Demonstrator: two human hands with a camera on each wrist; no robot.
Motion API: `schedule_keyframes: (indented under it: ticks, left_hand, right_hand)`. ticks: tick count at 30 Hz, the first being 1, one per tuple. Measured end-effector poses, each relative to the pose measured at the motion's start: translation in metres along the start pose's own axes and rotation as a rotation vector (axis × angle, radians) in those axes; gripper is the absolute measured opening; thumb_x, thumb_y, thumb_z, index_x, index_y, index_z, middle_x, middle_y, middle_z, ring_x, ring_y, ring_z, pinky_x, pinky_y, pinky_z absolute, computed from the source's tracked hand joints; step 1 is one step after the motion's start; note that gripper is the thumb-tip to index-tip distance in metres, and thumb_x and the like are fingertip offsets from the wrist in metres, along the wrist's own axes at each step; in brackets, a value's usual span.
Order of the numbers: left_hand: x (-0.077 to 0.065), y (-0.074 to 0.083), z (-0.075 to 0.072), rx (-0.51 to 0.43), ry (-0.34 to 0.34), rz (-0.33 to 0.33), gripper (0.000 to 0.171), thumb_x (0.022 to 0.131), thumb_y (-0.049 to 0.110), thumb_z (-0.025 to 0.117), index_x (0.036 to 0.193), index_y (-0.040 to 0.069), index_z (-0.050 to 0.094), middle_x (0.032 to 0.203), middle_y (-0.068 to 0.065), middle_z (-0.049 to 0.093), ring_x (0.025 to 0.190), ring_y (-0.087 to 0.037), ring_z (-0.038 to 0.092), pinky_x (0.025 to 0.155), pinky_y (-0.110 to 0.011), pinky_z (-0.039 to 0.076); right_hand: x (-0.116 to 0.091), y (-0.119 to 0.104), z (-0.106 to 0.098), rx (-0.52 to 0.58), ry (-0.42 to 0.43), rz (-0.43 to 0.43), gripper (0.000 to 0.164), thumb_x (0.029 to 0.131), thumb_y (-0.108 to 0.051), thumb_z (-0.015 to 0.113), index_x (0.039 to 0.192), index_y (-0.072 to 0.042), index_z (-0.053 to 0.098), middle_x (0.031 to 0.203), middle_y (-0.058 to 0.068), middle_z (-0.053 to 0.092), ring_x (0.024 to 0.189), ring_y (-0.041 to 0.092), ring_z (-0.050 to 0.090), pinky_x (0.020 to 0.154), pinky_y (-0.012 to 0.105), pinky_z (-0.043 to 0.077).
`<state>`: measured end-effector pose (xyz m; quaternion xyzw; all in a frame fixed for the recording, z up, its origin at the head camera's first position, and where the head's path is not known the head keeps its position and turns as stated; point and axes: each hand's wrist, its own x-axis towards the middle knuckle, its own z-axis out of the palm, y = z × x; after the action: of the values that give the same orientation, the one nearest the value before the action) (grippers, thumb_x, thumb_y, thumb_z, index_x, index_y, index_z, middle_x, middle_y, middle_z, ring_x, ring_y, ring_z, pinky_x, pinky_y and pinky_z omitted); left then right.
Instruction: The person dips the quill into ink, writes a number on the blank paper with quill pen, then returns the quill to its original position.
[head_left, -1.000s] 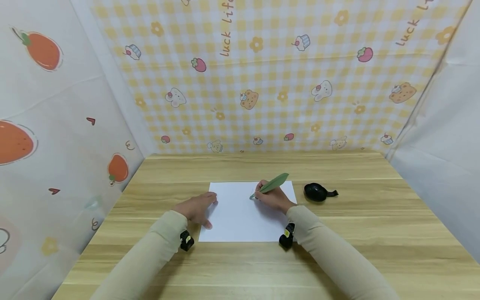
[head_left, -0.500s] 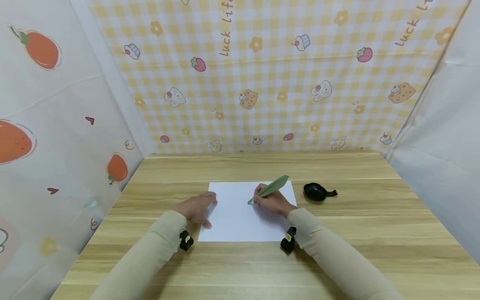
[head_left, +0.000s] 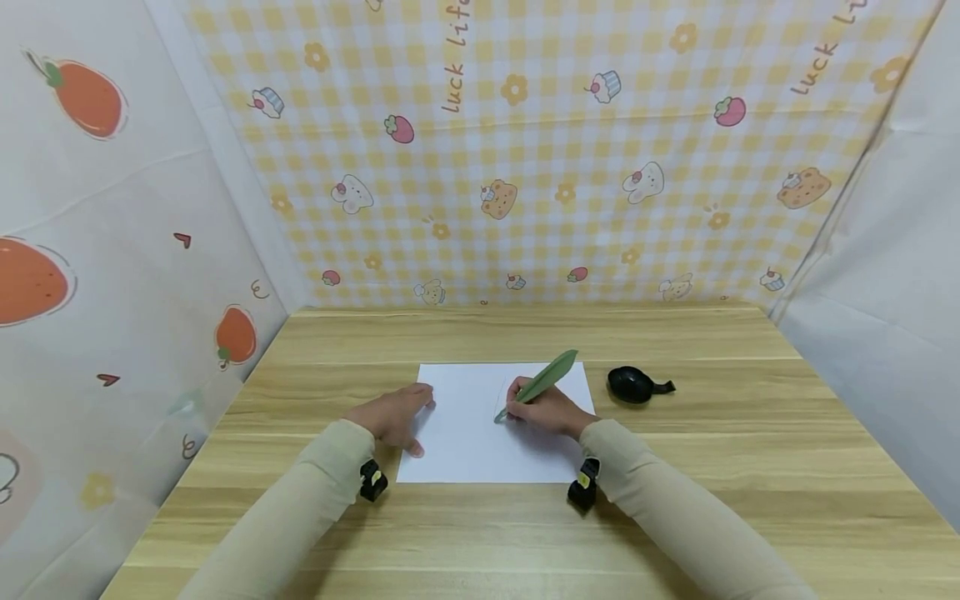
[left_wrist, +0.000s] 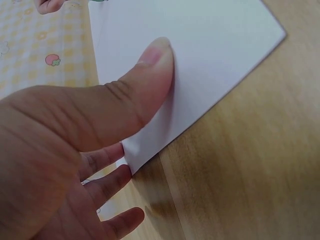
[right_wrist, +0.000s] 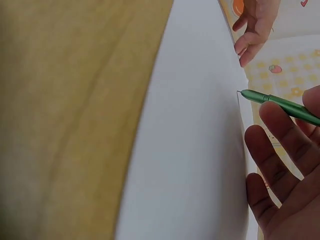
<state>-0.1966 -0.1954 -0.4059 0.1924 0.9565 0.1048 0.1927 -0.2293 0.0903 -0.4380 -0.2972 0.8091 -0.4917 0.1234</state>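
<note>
My right hand point(head_left: 551, 410) pinches a green leaf-shaped pen point(head_left: 547, 379) near its lower end, and the broad leaf end rises to the upper right. In the right wrist view the tip of the pen point(right_wrist: 280, 102) touches the white sheet of paper point(right_wrist: 192, 130), where a thin line shows. My left hand point(head_left: 390, 417) rests at the left edge of the paper point(head_left: 457, 442), thumb and fingertips on the sheet. Seen from the left wrist, the fingers of that hand point(left_wrist: 75, 130) are extended, with the thumb lying over the paper point(left_wrist: 210, 45).
A small black pan-shaped object point(head_left: 632, 385) with a short handle sits on the wooden table point(head_left: 480, 533), just right of the paper. A yellow checked cloth point(head_left: 525, 167) hangs behind the table, and white printed cloth point(head_left: 150, 333) hangs at the left.
My right hand has moved a little toward me with the pen, its tip sliding down the paper and leaving a faint line. My left hand stays in place.
</note>
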Motion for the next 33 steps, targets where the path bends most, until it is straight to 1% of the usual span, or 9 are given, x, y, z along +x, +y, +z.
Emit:
schedule_keyframes:
  ticks: [3, 7, 8, 9, 11, 19, 23, 29, 33]
  left_hand:
    - [0.001, -0.001, 0.001, 0.001, -0.001, -0.001, 0.073, 0.070, 0.024, 0.087, 0.131, 0.005, 0.051, 0.152, -0.014, 0.032, 0.135, -0.035, 0.036, 0.108, -0.045, 0.035]
    - [0.001, -0.001, 0.001, 0.001, 0.006, 0.000, 0.073, 0.069, 0.023, 0.088, 0.129, 0.004, 0.052, 0.150, -0.014, 0.034, 0.135, -0.035, 0.037, 0.108, -0.045, 0.035]
    - [0.001, 0.000, 0.001, 0.002, 0.006, 0.001, 0.073, 0.069, 0.023, 0.088, 0.129, 0.004, 0.052, 0.150, -0.014, 0.034, 0.135, -0.035, 0.037, 0.108, -0.045, 0.035]
    - [0.001, 0.000, 0.001, 0.003, 0.006, 0.000, 0.073, 0.069, 0.022, 0.088, 0.129, 0.004, 0.052, 0.150, -0.014, 0.034, 0.135, -0.035, 0.037, 0.108, -0.045, 0.035]
    - [0.000, 0.001, 0.000, 0.006, 0.005, 0.002, 0.073, 0.069, 0.022, 0.088, 0.130, 0.004, 0.052, 0.150, -0.014, 0.034, 0.135, -0.035, 0.037, 0.108, -0.044, 0.035]
    - [0.000, 0.002, -0.002, 0.001, -0.002, 0.011, 0.072, 0.070, 0.022, 0.088, 0.130, 0.003, 0.051, 0.152, -0.016, 0.031, 0.137, -0.035, 0.034, 0.109, -0.045, 0.033]
    - [0.001, 0.001, -0.002, 0.005, -0.002, 0.021, 0.071, 0.070, 0.022, 0.088, 0.128, 0.003, 0.051, 0.151, -0.016, 0.032, 0.136, -0.036, 0.035, 0.109, -0.045, 0.034]
    - [0.001, 0.000, -0.001, 0.011, -0.008, 0.022, 0.071, 0.071, 0.023, 0.087, 0.129, 0.003, 0.051, 0.151, -0.016, 0.032, 0.136, -0.036, 0.035, 0.109, -0.045, 0.034]
    - [0.000, 0.001, -0.001, 0.006, -0.010, 0.019, 0.070, 0.071, 0.023, 0.087, 0.128, 0.004, 0.051, 0.150, -0.014, 0.034, 0.134, -0.035, 0.038, 0.107, -0.045, 0.035]
  right_hand:
    - [-0.004, -0.006, 0.000, 0.022, -0.034, -0.007, 0.007, 0.093, -0.005, 0.056, 0.088, 0.000, 0.058, 0.080, 0.014, 0.067, 0.069, 0.015, 0.054, 0.060, 0.023, 0.042]
    - [-0.007, -0.008, 0.001, 0.028, -0.066, -0.003, 0.007, 0.094, -0.004, 0.056, 0.089, 0.001, 0.058, 0.081, 0.017, 0.067, 0.070, 0.015, 0.054, 0.061, 0.022, 0.042]
    - [-0.008, -0.009, 0.001, 0.020, -0.070, -0.004, 0.007, 0.094, -0.005, 0.057, 0.089, 0.000, 0.058, 0.081, 0.016, 0.067, 0.070, 0.014, 0.054, 0.061, 0.022, 0.042]
    - [-0.007, -0.005, 0.002, 0.014, -0.073, -0.003, 0.007, 0.094, -0.006, 0.057, 0.089, -0.001, 0.058, 0.080, 0.013, 0.067, 0.070, 0.013, 0.054, 0.062, 0.022, 0.042]
    - [-0.010, -0.006, 0.002, 0.011, -0.086, -0.006, 0.007, 0.094, -0.008, 0.058, 0.089, -0.003, 0.058, 0.080, 0.009, 0.067, 0.070, 0.012, 0.054, 0.062, 0.022, 0.043]
    - [-0.018, -0.007, 0.003, 0.004, -0.133, -0.018, 0.006, 0.094, -0.009, 0.058, 0.089, -0.006, 0.058, 0.080, 0.003, 0.066, 0.069, 0.011, 0.052, 0.061, 0.023, 0.041]
    - [-0.022, -0.008, 0.004, 0.007, -0.141, -0.023, 0.006, 0.094, -0.010, 0.059, 0.089, -0.006, 0.058, 0.080, 0.004, 0.066, 0.068, 0.011, 0.051, 0.059, 0.023, 0.041]
    - [-0.030, -0.011, 0.005, -0.005, -0.159, -0.053, 0.007, 0.094, -0.009, 0.060, 0.088, -0.006, 0.057, 0.080, 0.002, 0.066, 0.068, 0.010, 0.051, 0.061, 0.021, 0.041]
    - [-0.036, -0.013, 0.005, 0.001, -0.170, -0.072, 0.007, 0.093, -0.008, 0.060, 0.087, -0.006, 0.057, 0.080, 0.002, 0.066, 0.066, 0.008, 0.049, 0.060, 0.021, 0.039]
